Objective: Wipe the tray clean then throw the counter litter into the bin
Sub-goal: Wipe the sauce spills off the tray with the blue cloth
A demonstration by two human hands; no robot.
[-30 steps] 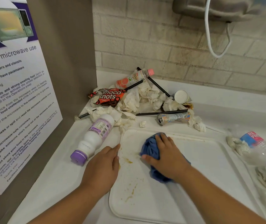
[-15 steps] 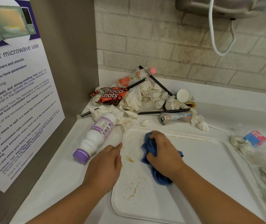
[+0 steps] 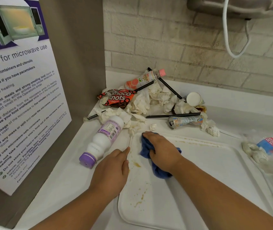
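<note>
Tray (image 3: 207, 171) lies stained on white counter (image 3: 62, 183) below brick wall (image 3: 165, 39)

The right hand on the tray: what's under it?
Under the right hand is a crumpled blue cloth, pressed onto the white tray near its far-left corner. Whether stains remain beneath the cloth cannot be seen; brown smears show beside it.

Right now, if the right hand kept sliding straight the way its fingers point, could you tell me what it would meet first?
Probably the tray's far rim, just ahead of the right hand pressing the blue cloth; past it, likely the small tissue scrap.
</note>
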